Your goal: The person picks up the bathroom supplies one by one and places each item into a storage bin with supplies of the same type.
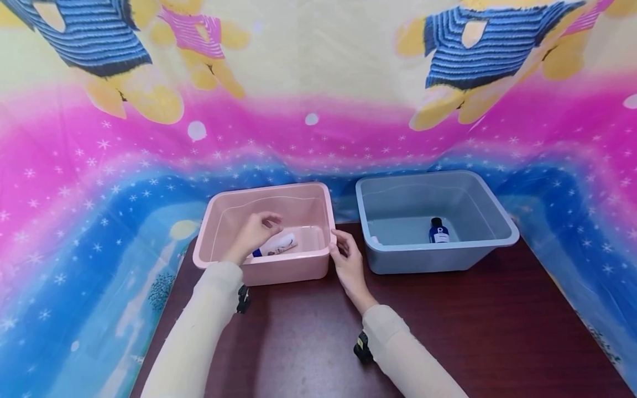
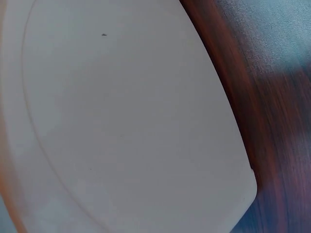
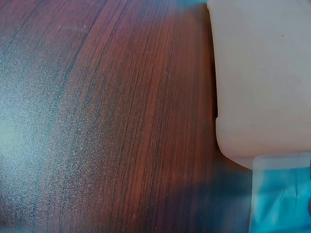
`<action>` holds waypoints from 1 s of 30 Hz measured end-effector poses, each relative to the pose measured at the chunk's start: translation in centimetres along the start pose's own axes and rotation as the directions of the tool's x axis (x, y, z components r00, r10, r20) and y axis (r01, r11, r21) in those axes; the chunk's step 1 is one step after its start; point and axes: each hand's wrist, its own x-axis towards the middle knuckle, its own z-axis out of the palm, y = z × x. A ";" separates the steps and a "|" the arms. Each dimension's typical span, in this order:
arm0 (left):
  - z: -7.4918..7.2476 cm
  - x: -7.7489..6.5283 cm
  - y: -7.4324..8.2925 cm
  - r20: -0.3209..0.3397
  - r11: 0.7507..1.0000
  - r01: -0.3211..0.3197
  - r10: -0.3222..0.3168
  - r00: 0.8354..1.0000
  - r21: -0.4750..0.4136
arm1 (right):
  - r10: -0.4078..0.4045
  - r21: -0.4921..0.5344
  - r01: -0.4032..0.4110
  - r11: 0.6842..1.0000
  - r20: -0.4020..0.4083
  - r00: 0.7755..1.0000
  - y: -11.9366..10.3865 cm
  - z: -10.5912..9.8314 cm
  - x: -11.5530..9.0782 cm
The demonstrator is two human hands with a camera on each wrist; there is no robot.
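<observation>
My left hand (image 1: 260, 231) is over the inside of the pink basin (image 1: 288, 271), with its wrist across the front rim. Its fingers curl loosely, and nothing shows between them. Below it a white tube (image 1: 282, 243) with a blue end lies on the basin floor. At the front right corner of the basin, my right hand (image 1: 348, 257) grips the rim between fingers and thumb. Each wrist view shows mostly the basin's pale wall (image 2: 136, 116) and the table; the hands are nearly out of them.
To the right stands a grey-blue basin (image 1: 423, 260). In it is a dark blue bottle (image 1: 439, 232) with a black cap, and a small white thing (image 1: 375, 240) shows by its left wall. Both basins stand on a dark wooden table (image 1: 308, 337); a printed cloth (image 1: 318, 138) hangs behind.
</observation>
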 end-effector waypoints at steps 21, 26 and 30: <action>-1.1 -2.4 2.4 -0.128 1.000 -0.018 0.021 0.992 0.025 | -0.013 -0.018 0.013 1.000 -0.028 1.000 1.3 0.1 0.1; -0.7 -2.9 2.8 -0.127 0.999 -0.048 0.050 0.991 0.016 | 0.012 -0.024 -0.013 1.000 -0.020 1.000 0.5 0.0 -0.1; -0.7 -3.5 3.3 -0.143 0.998 -0.064 0.065 0.988 0.011 | 0.028 -0.053 -0.028 0.998 0.003 1.000 -1.6 0.0 -0.5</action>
